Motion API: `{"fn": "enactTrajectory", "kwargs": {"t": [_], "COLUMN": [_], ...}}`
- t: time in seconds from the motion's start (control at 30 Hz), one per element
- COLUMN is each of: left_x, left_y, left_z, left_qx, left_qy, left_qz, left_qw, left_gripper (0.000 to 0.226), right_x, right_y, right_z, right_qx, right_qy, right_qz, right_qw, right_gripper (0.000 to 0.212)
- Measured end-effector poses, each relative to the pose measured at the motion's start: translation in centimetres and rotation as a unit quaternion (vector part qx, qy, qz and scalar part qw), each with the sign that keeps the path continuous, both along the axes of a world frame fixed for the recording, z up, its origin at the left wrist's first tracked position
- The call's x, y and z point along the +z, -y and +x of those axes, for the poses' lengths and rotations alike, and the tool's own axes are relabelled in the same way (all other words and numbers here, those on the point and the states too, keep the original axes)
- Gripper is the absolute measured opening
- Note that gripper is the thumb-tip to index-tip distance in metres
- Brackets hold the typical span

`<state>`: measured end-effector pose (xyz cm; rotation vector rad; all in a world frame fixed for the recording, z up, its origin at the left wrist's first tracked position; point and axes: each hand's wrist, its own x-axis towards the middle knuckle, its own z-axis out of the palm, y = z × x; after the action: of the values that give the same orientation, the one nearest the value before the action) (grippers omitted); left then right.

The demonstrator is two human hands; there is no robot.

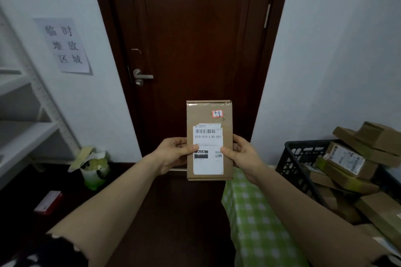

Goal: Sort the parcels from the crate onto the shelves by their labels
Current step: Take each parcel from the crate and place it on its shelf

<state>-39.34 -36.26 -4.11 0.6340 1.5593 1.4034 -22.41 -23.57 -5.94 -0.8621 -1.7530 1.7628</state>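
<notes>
I hold a flat brown cardboard parcel (208, 115) upright in front of me, before a dark door. It carries a white shipping label with a barcode and a small red-edged sticker marked 3-3-3 near its top right. My left hand (173, 154) grips its left edge, thumb on the label. My right hand (240, 154) grips the right edge, thumb also on the label. The black plastic crate (297, 158) stands at the right, piled with several more cardboard parcels (347, 160). White shelves (28, 130) stand at the far left.
A dark wooden door (195, 28) with a metal handle fills the middle. A green checked cloth (256, 219) covers the surface under the crate. A green-white bag (95, 169) and a red box (48, 201) lie on the dark floor. A paper sign (65, 45) hangs on the left wall.
</notes>
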Motion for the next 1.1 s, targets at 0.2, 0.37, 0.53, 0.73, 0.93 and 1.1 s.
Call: {"fn": "enactTrajectory", "kwargs": {"t": [0.2,0.37,0.53,0.73,0.93,1.1], "left_x": [-1.9,-3.1,-4.0,-4.5,-6.2,-7.8], "left_y": [7.1,17.2,29.4,43.1,56.3,66.5], "left_z": [-0.3,1.1,2.4,3.5,2.5,1.1], "left_qx": [0.105,0.220,0.326,0.439,0.523,0.563], "left_qy": [-0.010,-0.017,-0.012,-0.003,-0.021,-0.013], "left_qz": [-0.043,-0.087,-0.112,-0.089,-0.102,-0.102], "left_qw": [0.993,0.972,0.939,0.894,0.846,0.820], "left_gripper": [0.043,0.041,0.040,0.033,0.051,0.055], "right_x": [-2.2,-5.0,-5.1,-4.8,-5.3,-5.7], "right_y": [3.9,9.1,19.3,33.0,47.2,58.2], "right_z": [-3.2,-7.2,-11.5,-16.2,-20.4,-23.6], "right_qx": [0.102,0.229,0.378,0.501,0.557,0.590], "right_qy": [0.027,0.073,0.097,0.097,0.114,0.112], "right_qz": [-0.014,-0.016,-0.020,0.020,0.051,0.047], "right_qw": [0.994,0.970,0.920,0.860,0.821,0.798], "right_gripper": [0.060,0.070,0.073,0.078,0.069,0.058]}}
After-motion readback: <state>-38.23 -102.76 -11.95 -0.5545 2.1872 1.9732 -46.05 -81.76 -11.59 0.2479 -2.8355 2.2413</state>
